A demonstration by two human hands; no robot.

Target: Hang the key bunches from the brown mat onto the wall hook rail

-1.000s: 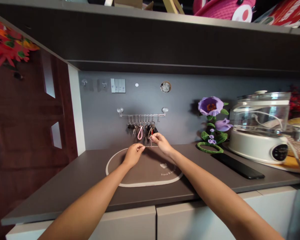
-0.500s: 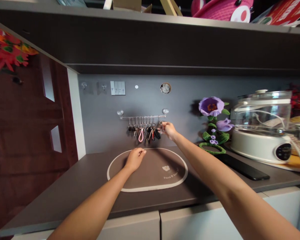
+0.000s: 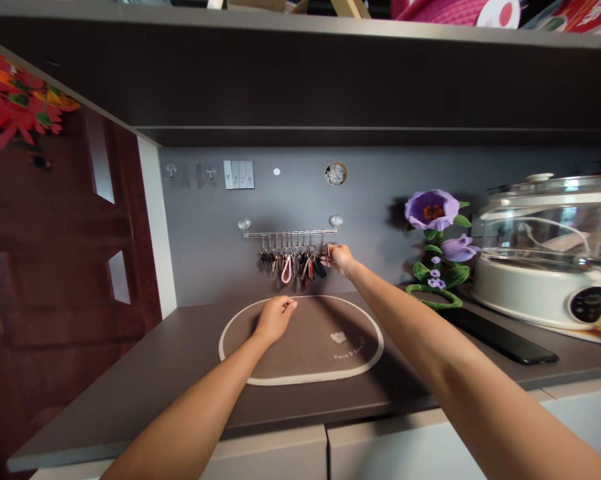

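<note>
On the grey back wall a clear rail (image 3: 291,233) carries several hooks, with bunches of keys (image 3: 270,260) hanging in a row. Among them are a pink loop strap (image 3: 287,269) and a black key fob (image 3: 319,268). My right hand (image 3: 339,257) is at the rail's right end, fingers pinched on a key ring (image 3: 326,252) at the last hook; its keys are partly hidden by the fingers. Below and left, my left hand (image 3: 275,317) is held over the brown oval mat (image 3: 310,363), fingers curled together with nothing visible in them.
A purple flower ornament (image 3: 433,210), a black phone (image 3: 500,337) and a white appliance with a clear top (image 3: 535,287) stand on the right of the counter. A loaded shelf (image 3: 300,80) overhangs it. Two wall hooks (image 3: 211,174) and a dark red door (image 3: 65,300) are at left.
The view has shifted slightly, so everything sits a little further right. My right hand stays at the rail's end hook, and my left hand keeps its place over the mat.
</note>
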